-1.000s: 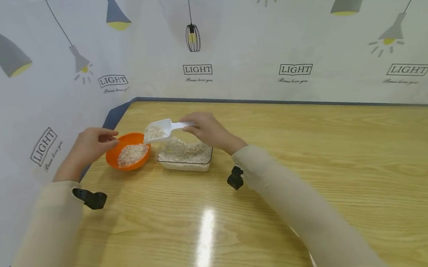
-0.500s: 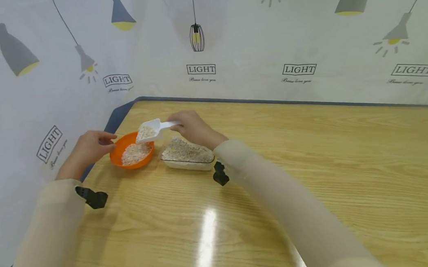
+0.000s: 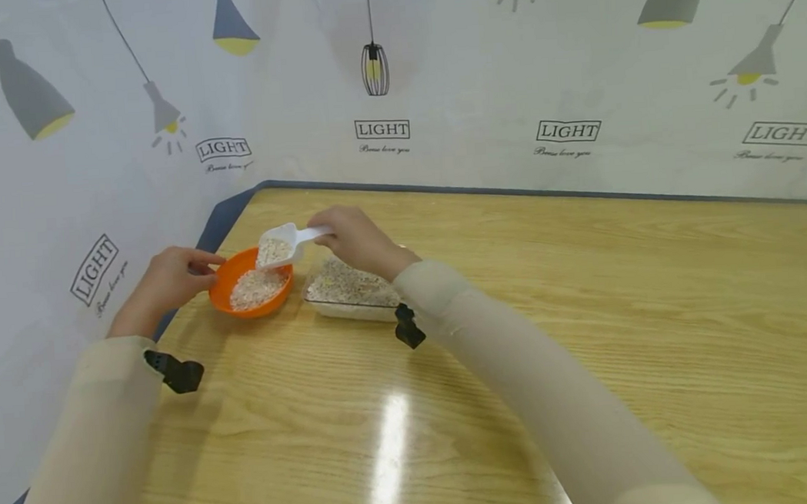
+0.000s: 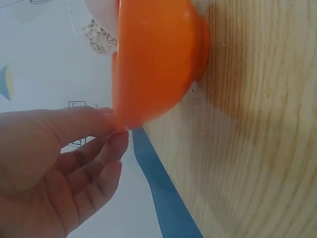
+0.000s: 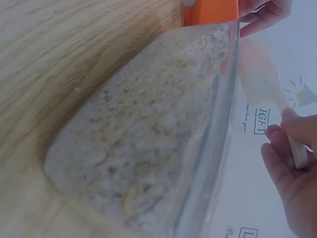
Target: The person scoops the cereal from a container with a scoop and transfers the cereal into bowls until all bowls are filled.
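Observation:
My left hand [image 3: 169, 282] pinches the left rim of an orange bowl [image 4: 153, 64] between thumb and forefinger, the other fingers loosely curled outside it. Oat flakes [image 3: 256, 289] lie in the bowl. In my right hand [image 3: 356, 238] is the handle of a white scoop [image 3: 294, 245] that carries more oats. The scoop's mouth hangs over the bowl's right, far side, pointing left. Beneath and beside my right wrist stands a clear rectangular container [image 5: 124, 144] of oats, just right of the bowl. My right sleeve and wrist camera cover its right end in the head view.
The wooden table [image 3: 303, 428] reaches far to the right. A dark blue edge [image 3: 497, 192] runs along its back and left sides. White wall covering [image 3: 464, 109] printed with lamps rises right behind it.
My right hand has carried the scoop leftward from above the container's near side to over the bowl. The left hand has closed in on the bowl's rim.

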Action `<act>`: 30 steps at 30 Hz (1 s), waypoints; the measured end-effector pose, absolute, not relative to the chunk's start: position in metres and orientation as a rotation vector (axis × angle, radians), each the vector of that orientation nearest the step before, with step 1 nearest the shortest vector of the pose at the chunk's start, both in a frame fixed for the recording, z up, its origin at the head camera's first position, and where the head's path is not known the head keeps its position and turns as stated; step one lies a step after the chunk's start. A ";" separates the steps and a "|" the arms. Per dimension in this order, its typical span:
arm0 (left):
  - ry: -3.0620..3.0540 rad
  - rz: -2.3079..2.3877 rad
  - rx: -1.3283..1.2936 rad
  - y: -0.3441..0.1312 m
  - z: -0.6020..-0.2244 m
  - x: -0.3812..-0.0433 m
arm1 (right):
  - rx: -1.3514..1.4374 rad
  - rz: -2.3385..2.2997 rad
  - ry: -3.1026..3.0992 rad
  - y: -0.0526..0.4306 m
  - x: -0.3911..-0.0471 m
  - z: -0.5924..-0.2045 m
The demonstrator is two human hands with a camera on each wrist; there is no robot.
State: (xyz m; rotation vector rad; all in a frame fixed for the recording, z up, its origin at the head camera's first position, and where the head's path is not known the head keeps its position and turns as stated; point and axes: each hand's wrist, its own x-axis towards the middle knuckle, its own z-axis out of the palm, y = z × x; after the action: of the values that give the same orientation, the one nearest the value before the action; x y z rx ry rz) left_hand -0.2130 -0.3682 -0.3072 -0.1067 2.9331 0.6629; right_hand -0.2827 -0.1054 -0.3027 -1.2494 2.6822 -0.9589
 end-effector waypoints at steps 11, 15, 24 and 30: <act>2.948 0.666 -0.059 -0.369 -0.307 -0.213 | -1.316 -0.934 2.708 -0.109 -0.278 -0.296; 2.945 0.672 -0.058 -0.370 -0.307 -0.213 | -1.317 -0.939 2.704 -0.110 -0.276 -0.296; 2.923 0.681 -0.084 -0.371 -0.308 -0.212 | -1.305 -0.936 2.698 -0.120 -0.271 -0.298; 2.919 0.684 -0.081 -0.372 -0.307 -0.211 | -1.378 -0.898 2.693 -0.129 -0.264 -0.300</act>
State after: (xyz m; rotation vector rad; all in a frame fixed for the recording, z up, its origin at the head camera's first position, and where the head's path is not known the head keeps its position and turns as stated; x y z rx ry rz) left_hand -0.2110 -0.3715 -0.3069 -0.0810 2.9194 0.6840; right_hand -0.2641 -0.1288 -0.2997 -1.3776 2.6927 -0.8984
